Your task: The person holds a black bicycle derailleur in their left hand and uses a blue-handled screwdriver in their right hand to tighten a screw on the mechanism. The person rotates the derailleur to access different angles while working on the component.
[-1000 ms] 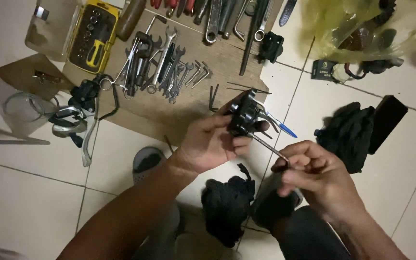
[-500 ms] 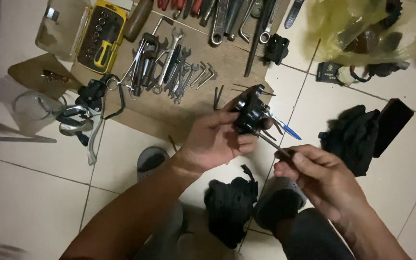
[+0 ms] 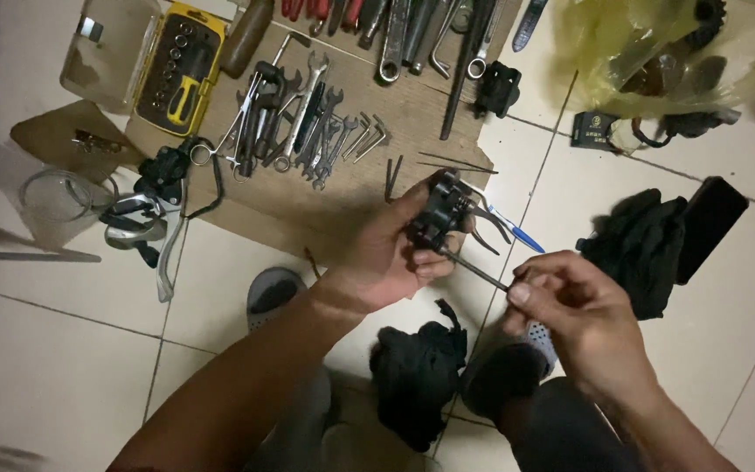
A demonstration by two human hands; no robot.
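Note:
My left hand (image 3: 391, 253) grips a small black mechanical part (image 3: 440, 214), a lever-like assembly, above the tiled floor. My right hand (image 3: 570, 310) pinches a thin metal tool (image 3: 474, 269) whose tip sits in the underside of that part. A blue pen (image 3: 517, 234) lies on the floor just behind the part. Both forearms reach in from the bottom of the head view.
A cardboard sheet (image 3: 395, 131) carries several wrenches (image 3: 303, 122), hex keys and a yellow bit case (image 3: 176, 70). Another brake lever (image 3: 146, 223) lies at left. Black cloths (image 3: 644, 245) (image 3: 417, 376), a phone (image 3: 709, 223) and a yellow plastic bag (image 3: 657, 48) surround me.
Both hands with the part have shifted slightly right and down in view. The right hand has drawn back along the thin tool, away from the part.

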